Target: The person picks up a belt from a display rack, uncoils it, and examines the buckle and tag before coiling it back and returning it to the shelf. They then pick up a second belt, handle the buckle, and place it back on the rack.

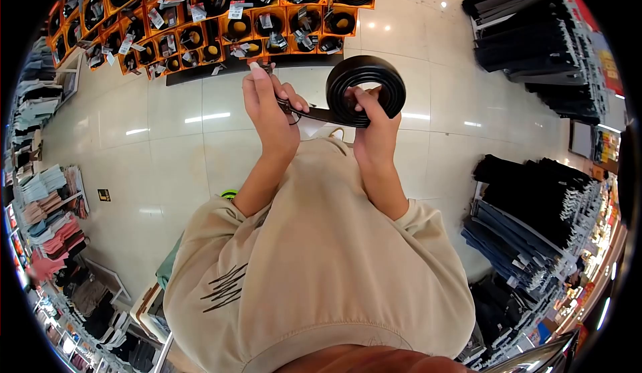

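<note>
A black belt [332, 72] is rolled into a coil and held in front of my chest. My right hand [374, 122] grips the coil from below, with its thumb and fingers reaching into the hollow centre. From the coil a short free length runs left to my left hand [273, 109], whose fingers are closed around the belt's buckle end. The buckle itself is mostly covered by those fingers. A thin dark loop hangs just under the left fingers, and a white tag-like piece shows below the strap.
Ahead stands a display of orange boxes [287, 22] with coiled belts and price tags. Racks of dark trousers [528, 199] line the right side. Folded and hung clothes [50, 226] are on the left. Pale shiny tiles [174, 152] cover the floor.
</note>
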### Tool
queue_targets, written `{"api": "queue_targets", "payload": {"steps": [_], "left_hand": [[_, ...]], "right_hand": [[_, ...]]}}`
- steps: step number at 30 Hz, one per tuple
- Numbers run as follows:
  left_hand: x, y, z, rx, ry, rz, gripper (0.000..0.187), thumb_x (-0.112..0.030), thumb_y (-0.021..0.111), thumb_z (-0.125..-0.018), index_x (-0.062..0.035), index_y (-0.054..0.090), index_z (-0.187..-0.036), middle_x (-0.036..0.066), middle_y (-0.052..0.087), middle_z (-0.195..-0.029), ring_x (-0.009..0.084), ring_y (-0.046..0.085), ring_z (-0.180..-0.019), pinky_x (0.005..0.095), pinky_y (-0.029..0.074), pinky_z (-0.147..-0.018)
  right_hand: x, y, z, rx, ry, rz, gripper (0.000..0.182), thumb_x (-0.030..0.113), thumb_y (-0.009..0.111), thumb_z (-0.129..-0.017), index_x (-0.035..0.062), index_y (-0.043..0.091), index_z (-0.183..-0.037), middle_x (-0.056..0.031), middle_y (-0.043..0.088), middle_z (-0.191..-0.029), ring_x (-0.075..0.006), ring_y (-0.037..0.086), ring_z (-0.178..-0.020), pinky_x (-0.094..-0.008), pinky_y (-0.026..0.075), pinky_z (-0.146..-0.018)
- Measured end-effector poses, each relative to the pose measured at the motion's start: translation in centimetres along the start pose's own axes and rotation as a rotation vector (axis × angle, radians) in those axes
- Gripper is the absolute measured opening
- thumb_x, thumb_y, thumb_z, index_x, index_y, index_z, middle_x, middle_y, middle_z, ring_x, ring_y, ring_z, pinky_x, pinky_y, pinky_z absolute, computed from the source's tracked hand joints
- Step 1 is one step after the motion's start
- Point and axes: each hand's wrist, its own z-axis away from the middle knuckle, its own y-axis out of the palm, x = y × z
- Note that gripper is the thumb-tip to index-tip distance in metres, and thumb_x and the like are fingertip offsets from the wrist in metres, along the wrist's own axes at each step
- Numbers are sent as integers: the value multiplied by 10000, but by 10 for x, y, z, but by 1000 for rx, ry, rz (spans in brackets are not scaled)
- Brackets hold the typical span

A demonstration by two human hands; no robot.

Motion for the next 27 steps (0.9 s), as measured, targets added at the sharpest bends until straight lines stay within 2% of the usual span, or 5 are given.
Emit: {"api": "queue_targets", "payload": {"steps": [9, 13, 18, 22, 27], "left_hand": [[-4, 4, -7, 144, 279, -179, 214, -225, 426, -1019, -16, 443, -1066, 120, 614, -929, 195, 634, -795, 320, 541, -735], [-10, 4, -5, 337, 122, -202, 182, -150, 397, -1017, 3, 458, -1097, 157, 621, -1060, 211, 620, -1023, 318, 517, -868], [-4, 4, -6, 606, 237, -431, 559, -115, 766, -783, -44, 417, -1212, 80, 593, -1023, 148, 581, -848, 262, 484, -776], [-27, 13, -1, 659, 283, -650, 798, -92, 865, -637, -71, 373, -1265, 64, 553, -936, 159, 568, -855, 273, 488, -786], [-32, 5, -14, 768, 345, -746, 851, -53, 866, -609, -78, 345, -1281, 83, 563, -1001, 216, 603, -862, 310, 505, -776]], "right_hand": [[-1, -4, -1, 253, -74, 560, 151, -73, 629, -768, -49, 642, -917, -81, 686, -837, -107, 624, -712, -234, 483, -638], [-1, 0, 2, 261, -78, 579, 220, -85, 625, -765, -56, 635, -983, -63, 678, -821, -106, 634, -740, -234, 510, -676], [0, -7, 3, 219, -101, 605, 251, -73, 659, -734, -35, 632, -981, -55, 670, -850, -106, 619, -793, -245, 501, -731], [9, -15, -3, 434, -144, 548, 396, -82, 652, -701, -4, 578, -1082, -48, 641, -897, -100, 601, -858, -240, 484, -769], [38, -12, -15, 620, 264, 168, 681, 105, 677, -682, 18, 400, -1298, -99, 594, -1072, -151, 558, -960, -251, 435, -841]]}}
